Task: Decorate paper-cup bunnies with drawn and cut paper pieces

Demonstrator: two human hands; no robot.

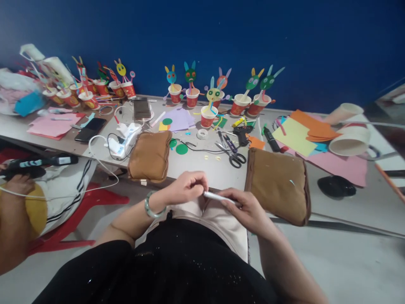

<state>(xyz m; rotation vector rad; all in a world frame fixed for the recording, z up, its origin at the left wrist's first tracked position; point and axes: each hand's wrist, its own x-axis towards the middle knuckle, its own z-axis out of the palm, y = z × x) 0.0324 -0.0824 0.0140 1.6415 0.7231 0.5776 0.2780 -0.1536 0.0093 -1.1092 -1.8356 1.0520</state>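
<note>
Above my lap, just off the table's front edge, my right hand is closed around a slim white pen-like stick, which points left. Close to the stick's left end is my left hand, its thumb and fingers curled together. Whether those fingers grip the tip or some small thing is hidden. Beyond the hands lie black-handled scissors, a roll of white tape, green paper circles and small pale paper scraps.
Brown cushions lie at the table edge on either side. Red paper cups with paper-faced figures line the blue wall. A glue gun, power strip, coloured paper and black mouse surround the middle. Another person's arm is at left.
</note>
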